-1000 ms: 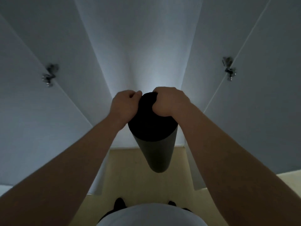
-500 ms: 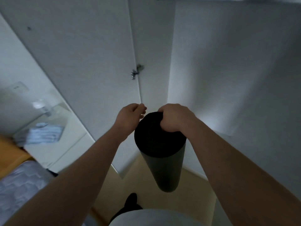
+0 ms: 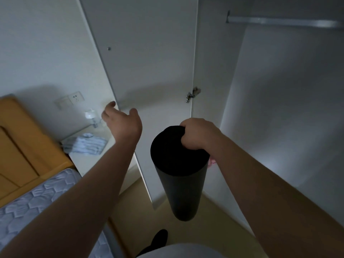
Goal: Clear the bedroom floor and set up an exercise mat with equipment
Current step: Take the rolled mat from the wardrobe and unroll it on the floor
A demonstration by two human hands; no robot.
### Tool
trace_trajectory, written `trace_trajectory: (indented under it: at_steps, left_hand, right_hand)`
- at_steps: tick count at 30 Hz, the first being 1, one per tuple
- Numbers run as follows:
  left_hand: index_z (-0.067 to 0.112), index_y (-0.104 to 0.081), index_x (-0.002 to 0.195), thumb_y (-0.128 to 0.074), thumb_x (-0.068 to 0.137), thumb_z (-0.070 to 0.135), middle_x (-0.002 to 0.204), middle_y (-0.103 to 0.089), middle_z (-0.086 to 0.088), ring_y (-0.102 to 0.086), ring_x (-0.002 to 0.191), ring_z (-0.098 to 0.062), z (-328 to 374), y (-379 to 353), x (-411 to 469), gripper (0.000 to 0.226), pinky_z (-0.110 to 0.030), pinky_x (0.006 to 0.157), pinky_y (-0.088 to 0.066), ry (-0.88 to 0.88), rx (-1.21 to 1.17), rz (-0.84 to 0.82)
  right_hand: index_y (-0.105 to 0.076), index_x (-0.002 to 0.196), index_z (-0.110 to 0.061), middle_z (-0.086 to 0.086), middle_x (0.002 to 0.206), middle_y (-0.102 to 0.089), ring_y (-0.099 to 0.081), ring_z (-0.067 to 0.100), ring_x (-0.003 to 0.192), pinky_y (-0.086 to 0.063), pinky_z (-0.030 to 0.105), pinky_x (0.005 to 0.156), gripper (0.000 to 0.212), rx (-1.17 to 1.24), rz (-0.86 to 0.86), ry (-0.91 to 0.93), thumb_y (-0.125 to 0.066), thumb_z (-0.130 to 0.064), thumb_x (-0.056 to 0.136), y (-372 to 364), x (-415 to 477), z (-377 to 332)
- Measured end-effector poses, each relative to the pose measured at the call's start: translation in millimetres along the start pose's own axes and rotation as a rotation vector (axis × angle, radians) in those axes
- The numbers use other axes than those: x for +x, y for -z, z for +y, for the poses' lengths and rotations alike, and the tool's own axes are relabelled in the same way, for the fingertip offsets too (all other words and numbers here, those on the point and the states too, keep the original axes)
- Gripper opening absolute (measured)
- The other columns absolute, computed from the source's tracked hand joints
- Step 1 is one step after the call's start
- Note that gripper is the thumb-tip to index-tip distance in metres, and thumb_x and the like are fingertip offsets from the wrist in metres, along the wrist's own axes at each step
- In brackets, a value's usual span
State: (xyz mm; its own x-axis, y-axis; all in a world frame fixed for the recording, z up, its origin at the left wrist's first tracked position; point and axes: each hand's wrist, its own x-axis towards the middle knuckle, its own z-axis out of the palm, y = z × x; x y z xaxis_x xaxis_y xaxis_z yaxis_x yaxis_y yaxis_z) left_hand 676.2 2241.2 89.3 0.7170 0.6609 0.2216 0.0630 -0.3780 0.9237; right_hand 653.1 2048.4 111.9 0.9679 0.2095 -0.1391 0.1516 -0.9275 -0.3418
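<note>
Right hand (image 3: 199,134) grasps the top rim of the rolled mat (image 3: 183,187); fingertips hidden inside. Left hand (image 3: 122,123) holds nothing, fingers loose at the wardrobe door (image 3: 149,62) edge; contact unclear.

One wide-angle camera, worn on the person's head, looks forward and steeply down. The left hand (image 3: 122,123) and the right hand (image 3: 199,135), with its rolled mat (image 3: 179,174), sit at arm's length mid-frame. A wardrobe door (image 3: 152,71) is close ahead, a bed (image 3: 37,202) near left, the floor (image 3: 214,216) below.

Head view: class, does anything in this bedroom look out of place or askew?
A striped cloth lies crumpled on the white bedside table, unfolded. The wardrobe door stands open. Nothing looks spilled or damaged.
</note>
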Motion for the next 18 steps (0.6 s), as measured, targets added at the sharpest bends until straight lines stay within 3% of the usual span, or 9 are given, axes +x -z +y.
trace_trajectory:
  at_steps: [4,6,8,12,18]
  left_hand:
    - [0.009,-0.024,0.155,-0.066,0.087,0.031,0.16,-0.028,-0.01,-0.031,0.146,-0.024,16,3,29,0.083,-0.032,0.119,-0.026,0.016,-0.078,-0.037]
    - [0.013,-0.036,0.149,-0.066,0.08,0.04,0.151,-0.046,-0.005,-0.048,0.136,-0.021,21,2,39,0.08,-0.038,0.115,-0.037,-0.022,-0.111,-0.07]
    - [0.017,-0.05,0.133,-0.065,0.07,0.046,0.128,-0.063,0.0,-0.064,0.112,-0.019,22,0,40,0.071,-0.041,0.102,-0.049,-0.069,-0.094,-0.06]
    - [0.02,-0.057,0.11,-0.064,0.065,0.045,0.112,-0.067,0.004,-0.067,0.097,-0.019,21,2,43,0.052,-0.04,0.092,-0.054,-0.085,-0.063,-0.02]
    - [0.021,-0.061,0.109,-0.057,0.063,0.057,0.111,-0.066,0.002,-0.064,0.101,-0.025,18,5,50,0.059,-0.047,0.095,-0.052,-0.062,0.013,0.0]
  right_hand:
    - [-0.067,0.102,-0.024,0.002,0.096,-0.065,-0.063,0.026,0.086,-0.051,0.034,0.073,0.028,0.006,0.028,0.015,-0.053,-0.017,0.078,12,2,-6]
    - [-0.067,0.103,-0.024,0.001,0.097,-0.065,-0.063,0.026,0.086,-0.048,0.032,0.07,0.03,0.001,0.042,0.011,-0.053,-0.017,0.078,18,2,-6]
    - [-0.068,0.102,-0.023,0.001,0.095,-0.066,-0.062,0.025,0.084,-0.045,0.03,0.066,0.029,0.004,0.049,0.007,-0.054,-0.017,0.077,22,2,-5]
    - [-0.068,0.099,-0.023,0.001,0.091,-0.065,-0.062,0.023,0.08,-0.044,0.029,0.062,0.027,0.036,0.064,-0.02,-0.055,-0.017,0.076,32,-2,2]
    - [-0.069,0.104,-0.023,-0.001,0.092,-0.065,-0.063,0.02,0.081,-0.048,0.03,0.065,0.029,0.034,0.05,-0.047,-0.058,-0.017,0.078,38,-13,8]
